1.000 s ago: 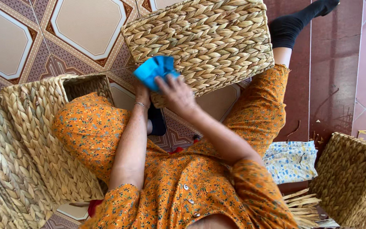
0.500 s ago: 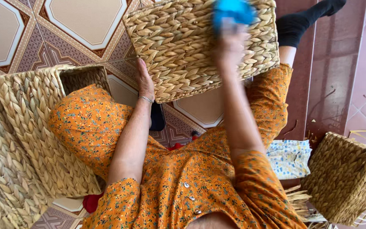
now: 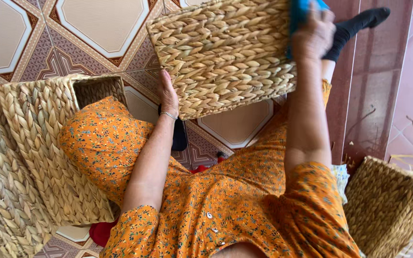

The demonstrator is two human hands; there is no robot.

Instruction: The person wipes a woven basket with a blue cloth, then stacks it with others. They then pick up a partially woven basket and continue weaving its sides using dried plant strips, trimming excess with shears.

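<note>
A patterned tile floor (image 3: 96, 28) of cream octagons and brown borders lies under a seated person in orange floral clothes. Raised over the lap is a large woven straw basket (image 3: 221, 52). Left of it stand more woven baskets (image 3: 39, 148); another woven basket (image 3: 388, 205) sits to its lower right. The left hand (image 3: 168, 95) presses flat against the raised basket's near edge, grip wide. The right hand (image 3: 314, 33), at the basket's upper right corner, grips a blue cloth (image 3: 299, 9) against the weave.
</note>
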